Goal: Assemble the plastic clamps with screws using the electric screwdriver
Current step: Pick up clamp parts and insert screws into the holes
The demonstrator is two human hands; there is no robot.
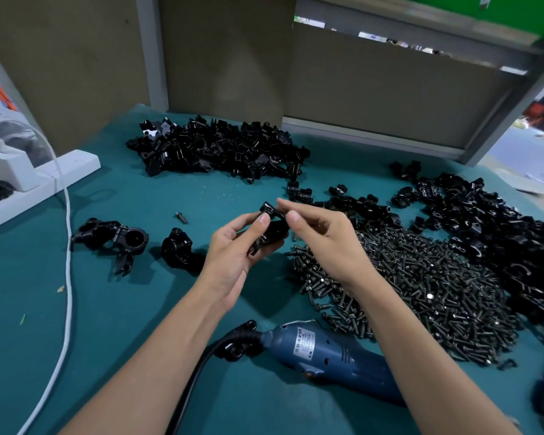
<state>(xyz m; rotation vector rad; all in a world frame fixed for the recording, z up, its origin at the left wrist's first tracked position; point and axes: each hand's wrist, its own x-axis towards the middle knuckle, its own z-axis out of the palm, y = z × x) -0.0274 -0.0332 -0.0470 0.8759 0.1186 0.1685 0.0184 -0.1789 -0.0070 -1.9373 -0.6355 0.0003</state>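
Note:
My left hand [239, 249] grips a black plastic clamp [272, 229] above the green mat, thumb on its upper end. My right hand [321, 237] is at the clamp's top, thumb and forefinger pinching it there. The blue electric screwdriver [333, 356] lies on the mat below my forearms, partly hidden by my right arm. A heap of black screws [421, 287] spreads to the right of my hands. One loose screw [181, 217] lies to the left.
Piles of black clamp parts lie at the back [220, 149] and at the right [500, 227]. Assembled clamps [113, 240] [179, 251] sit left of my hands. A white power strip [35, 177] and white cable [68, 246] are at the left edge.

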